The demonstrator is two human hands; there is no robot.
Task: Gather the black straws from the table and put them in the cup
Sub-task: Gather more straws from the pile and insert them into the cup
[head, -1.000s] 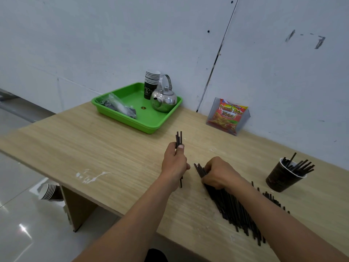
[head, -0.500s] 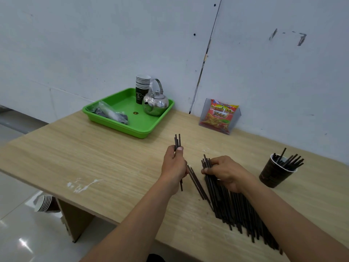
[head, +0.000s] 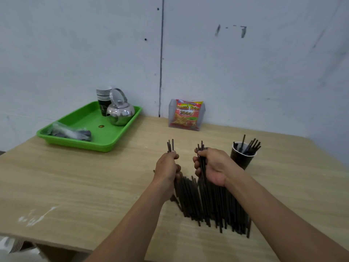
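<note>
A heap of black straws lies on the wooden table below my hands. My left hand is closed around a few straws that stick up past my fingers. Just to its right, my right hand grips a thicker bundle of straws, lifted off the heap. The dark paper cup stands right of my right hand, close to it, with several straws leaning inside.
A green tray at the back left holds a steel kettle, a stack of paper cups and a plastic bag. A snack packet leans on the wall. The table's front edge runs near the bottom.
My right hand has closed on a bundle from the heap and raised it upright beside my left hand. The view has shifted, with the cup nearer my right hand.
</note>
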